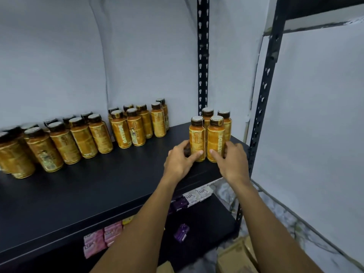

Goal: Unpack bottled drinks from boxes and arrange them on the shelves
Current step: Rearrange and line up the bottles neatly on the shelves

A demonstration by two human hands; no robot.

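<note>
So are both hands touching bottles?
Touching. Head view: the left hand grips the front left bottle, the right hand grips the front right bottle, thumbs pressed on them.

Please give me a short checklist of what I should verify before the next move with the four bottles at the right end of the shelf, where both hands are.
1. Four orange-labelled plastic bottles with dark caps upright and close together: ok.
2. Left hand grips the front-left bottle low: ok.
3. Right hand grips the front-right bottle low: ok.
4. Group joined to the long double row of same bottles: not ok, a gap of bare black shelf board remains.
5. Margin to the shelf's right edge by the black perforated metal upright: cannot tell.
6. Caps tight: cannot tell.
</note>
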